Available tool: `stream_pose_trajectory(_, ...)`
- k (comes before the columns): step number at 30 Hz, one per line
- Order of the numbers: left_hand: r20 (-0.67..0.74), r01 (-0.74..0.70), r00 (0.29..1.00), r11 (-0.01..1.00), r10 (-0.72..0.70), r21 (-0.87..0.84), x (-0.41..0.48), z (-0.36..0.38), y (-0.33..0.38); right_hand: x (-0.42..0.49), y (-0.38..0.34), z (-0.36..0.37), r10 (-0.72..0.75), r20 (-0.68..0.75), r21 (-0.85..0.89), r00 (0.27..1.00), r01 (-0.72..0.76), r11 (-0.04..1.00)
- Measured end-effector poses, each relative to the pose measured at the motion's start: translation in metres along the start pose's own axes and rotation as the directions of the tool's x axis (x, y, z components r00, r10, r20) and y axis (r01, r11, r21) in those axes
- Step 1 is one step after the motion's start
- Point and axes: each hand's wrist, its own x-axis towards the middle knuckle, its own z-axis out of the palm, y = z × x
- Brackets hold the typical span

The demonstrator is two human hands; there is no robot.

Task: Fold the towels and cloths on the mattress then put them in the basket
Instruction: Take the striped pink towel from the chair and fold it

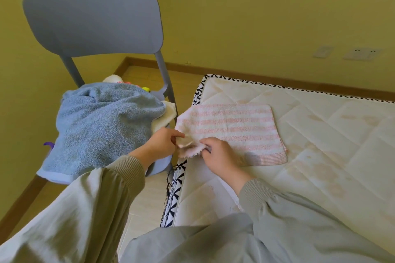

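A pink-and-white striped towel (233, 128) lies mostly flat near the left edge of the white quilted mattress (320, 145). Its near left corner is bunched and lifted over the mattress edge. My left hand (162, 143) pinches that corner from the left. My right hand (220, 156) grips the frayed edge of the same corner from the right. A blue towel (100, 126) lies heaped on the grey chair (92, 17) to the left, with a cream cloth (164, 117) poking out beneath it. No basket is visible.
The chair stands close against the mattress's left side, with a narrow strip of tiled floor (147, 198) between them. Small coloured items (128, 83) sit behind the blue towel. A yellow wall with sockets (361, 53) runs behind the mattress.
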Motion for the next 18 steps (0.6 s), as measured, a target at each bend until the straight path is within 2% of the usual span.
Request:
stream_pose_trajectory(5,-0.126,-0.050,0.988,0.955,0.090,0.291,0.009,0.004,0.001,0.009,-0.011,-0.017,0.132,-0.084,0.235,0.988,-0.109,0.966)
stream_pose_trajectory(7,-0.180,-0.121,0.966,0.940,0.185,0.320,0.010,-0.001,0.014,0.014,-0.017,-0.026,0.180,-0.131,0.295,0.975,-0.135,0.946)
stream_pose_trajectory(9,-0.205,-0.207,0.944,0.948,0.259,0.242,0.009,-0.007,0.029,0.016,-0.024,-0.036,0.215,-0.184,0.337,0.959,-0.144,0.931)
stream_pose_trajectory(13,-0.284,-0.186,0.944,0.982,0.168,-0.038,-0.009,-0.035,0.074,0.020,-0.049,-0.073,0.196,-0.286,0.401,0.938,-0.069,0.913)
stream_pose_trajectory(18,-0.380,-0.234,0.912,0.957,0.154,-0.173,-0.041,-0.081,0.120,0.016,-0.092,-0.124,0.129,-0.327,0.460,0.936,0.038,0.887)
